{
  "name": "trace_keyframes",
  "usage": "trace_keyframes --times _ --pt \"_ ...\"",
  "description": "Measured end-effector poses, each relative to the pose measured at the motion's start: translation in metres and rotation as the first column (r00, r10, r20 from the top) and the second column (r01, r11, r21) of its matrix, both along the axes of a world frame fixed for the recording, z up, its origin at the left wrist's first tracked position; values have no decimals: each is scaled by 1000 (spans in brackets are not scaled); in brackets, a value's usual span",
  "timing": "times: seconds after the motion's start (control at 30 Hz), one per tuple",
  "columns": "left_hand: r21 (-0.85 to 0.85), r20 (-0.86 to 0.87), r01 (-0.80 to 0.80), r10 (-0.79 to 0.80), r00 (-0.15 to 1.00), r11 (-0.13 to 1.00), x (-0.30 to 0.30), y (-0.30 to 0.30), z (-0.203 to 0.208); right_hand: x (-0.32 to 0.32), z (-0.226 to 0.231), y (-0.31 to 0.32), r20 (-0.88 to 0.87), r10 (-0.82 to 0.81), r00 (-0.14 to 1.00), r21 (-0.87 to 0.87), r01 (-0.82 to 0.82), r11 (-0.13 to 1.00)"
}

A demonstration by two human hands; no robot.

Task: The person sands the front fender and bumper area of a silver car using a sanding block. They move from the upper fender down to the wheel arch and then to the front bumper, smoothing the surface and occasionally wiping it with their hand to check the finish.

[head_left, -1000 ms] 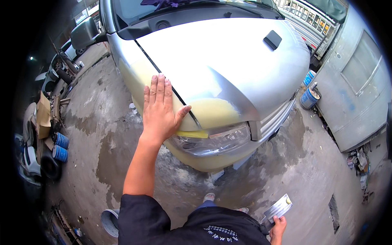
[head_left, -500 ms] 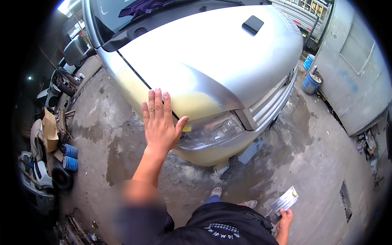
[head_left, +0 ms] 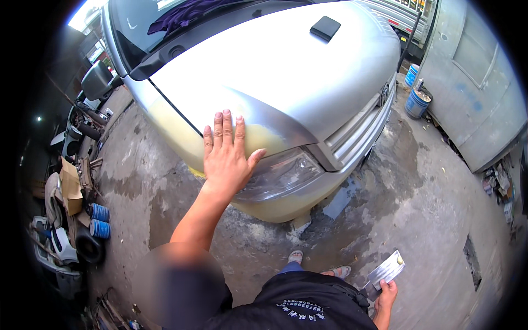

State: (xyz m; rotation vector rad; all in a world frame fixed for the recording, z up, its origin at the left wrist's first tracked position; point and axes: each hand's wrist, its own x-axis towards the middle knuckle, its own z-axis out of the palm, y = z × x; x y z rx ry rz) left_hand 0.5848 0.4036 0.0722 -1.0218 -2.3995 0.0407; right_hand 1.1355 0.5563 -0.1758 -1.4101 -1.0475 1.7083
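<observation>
My left hand (head_left: 226,159) lies flat, fingers stretched and thumb out, on the front corner of a silver van (head_left: 275,77). Its fingers rest on a pale yellow filler patch (head_left: 261,137) at the hood's edge, above the headlight (head_left: 289,175). More of the yellow filler spreads over the fender, beyond the dark hood seam, and the hand hides part of that seam. Low on the right, beside my body, my right hand (head_left: 386,297) grips a flat silver putty scraper (head_left: 385,270). A small yellowish dab sits near the scraper's far corner.
A black flat case (head_left: 325,27) lies on the hood. Blue buckets (head_left: 417,103) stand by a grey metal panel (head_left: 467,82) on the right. At left are blue cans (head_left: 99,228), a tyre (head_left: 89,246), a cardboard box (head_left: 70,187) and car parts. The concrete floor has damp patches.
My left hand has slid rightward over the hood seam, from the fender side onto the hood's yellow patch. My right hand keeps the scraper in nearly the same place. The view has shifted slightly.
</observation>
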Motion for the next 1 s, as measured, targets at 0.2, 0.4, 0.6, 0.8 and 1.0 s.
trace_keyframes --times 0.2,0.4,0.6,0.8,1.0 --pt "-18 6 -12 12 1000 1000 0 -2 2 5 -4 -1 8 -3 1000 0 3 1000" --pt "-21 -10 -12 12 1000 1000 -1 -6 -1 8 -9 -3 17 -9 1000 2 9 1000" --pt "23 -18 -8 8 1000 1000 6 -5 -9 6 -8 -3 33 -11 999 6 11 1000" --pt "6 -27 56 -55 998 998 4 2 -17 -3 4 -3 19 -2 1000 -16 2 1000" --pt "-78 -23 136 -138 990 988 -6 25 -19 2 -6 0 26 14 1000 1 -14 1000"
